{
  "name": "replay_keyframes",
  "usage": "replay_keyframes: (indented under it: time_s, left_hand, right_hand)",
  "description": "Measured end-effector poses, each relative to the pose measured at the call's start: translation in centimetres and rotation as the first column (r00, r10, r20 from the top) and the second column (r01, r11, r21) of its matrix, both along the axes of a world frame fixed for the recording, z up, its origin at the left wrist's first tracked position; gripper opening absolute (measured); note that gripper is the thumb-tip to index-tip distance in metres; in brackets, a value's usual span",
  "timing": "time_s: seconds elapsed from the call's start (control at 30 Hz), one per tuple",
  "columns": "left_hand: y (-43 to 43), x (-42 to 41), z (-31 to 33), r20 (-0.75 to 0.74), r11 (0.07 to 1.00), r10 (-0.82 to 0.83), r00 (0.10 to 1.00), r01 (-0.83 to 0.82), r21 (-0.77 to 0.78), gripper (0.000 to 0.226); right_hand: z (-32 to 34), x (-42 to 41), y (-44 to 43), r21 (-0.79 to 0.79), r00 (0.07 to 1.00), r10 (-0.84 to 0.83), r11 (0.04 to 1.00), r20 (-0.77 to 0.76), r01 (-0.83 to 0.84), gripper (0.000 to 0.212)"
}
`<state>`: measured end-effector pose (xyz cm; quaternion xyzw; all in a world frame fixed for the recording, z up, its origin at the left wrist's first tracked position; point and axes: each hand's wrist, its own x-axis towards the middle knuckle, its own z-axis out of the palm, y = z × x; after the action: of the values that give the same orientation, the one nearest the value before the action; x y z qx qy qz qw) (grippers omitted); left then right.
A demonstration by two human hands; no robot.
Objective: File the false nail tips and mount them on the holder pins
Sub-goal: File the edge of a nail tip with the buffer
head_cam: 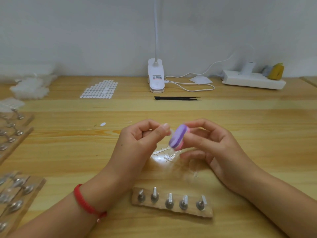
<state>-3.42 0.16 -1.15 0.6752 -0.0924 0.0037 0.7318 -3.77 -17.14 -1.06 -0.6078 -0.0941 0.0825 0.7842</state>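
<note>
Firstly, writing: a small label is showing on the white clip lamp base at the back of the wooden table, its print too small to read. No other lettering is showing.

Surroundings: black tweezers are lying just in front of the lamp. A sheet of white oval tabs is sitting to their left, with one loose oval tab nearer the hands. A white cable is looping toward a power strip at the right rear. Wooden boards carrying shiny mounted pieces are lining the left edge, blurred. Clear plastic sprues are lying under the hands, partly hidden by them.

Task things: the left hand, a red bracelet on its wrist, is pinching a clear nail tip between thumb and forefinger, above the table centre. The right hand is gripping a purple-and-pink file block with curled fingers, its purple face touching or just beside the tip; blur is hiding which. The holder, a rough wooden strip, is lying nearest the person, its five metal pins standing bare.
</note>
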Motion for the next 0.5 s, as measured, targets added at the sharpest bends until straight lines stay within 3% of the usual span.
replay_keyframes:
  time_s: [0.07, 0.2, 0.3, 0.43, 0.5]
  left_hand:
    - [-0.01, 0.02, -0.02, -0.004, 1.000, -0.001, 1.000, 0.001, -0.001, 0.018]
    - [-0.13, -0.06, -0.01, 0.011, 1.000, -0.012, 1.000, 0.012, 0.000, 0.019]
    - [-0.06, -0.05, 0.04, 0.010, 1.000, -0.008, 1.000, 0.008, -0.001, 0.019]
    - [-0.08, -0.10, -0.04, 0.015, 1.000, -0.009, 1.000, 0.009, 0.003, 0.018]
    - [0.04, -0.03, -0.07, 0.011, 1.000, -0.001, 1.000, 0.001, 0.009, 0.018]
  right_hand:
    - [-0.04, -0.16, 0.18, -0.047, 0.999, 0.039, 0.998, 0.026, -0.038, 0.019]
    - [0.03, 0.04, 0.08, 0.035, 1.000, -0.014, 0.999, -0.006, 0.014, 0.018]
    - [0.09, -0.15, 0.34, -0.039, 0.998, 0.051, 0.998, 0.031, -0.049, 0.023]
    - [0.04, 0.16, -0.08, 0.058, 0.998, -0.057, 0.997, -0.018, 0.058, 0.029]
    - [0.06, -0.09, 0.18, -0.008, 1.000, 0.021, 1.000, 0.008, -0.021, 0.023]
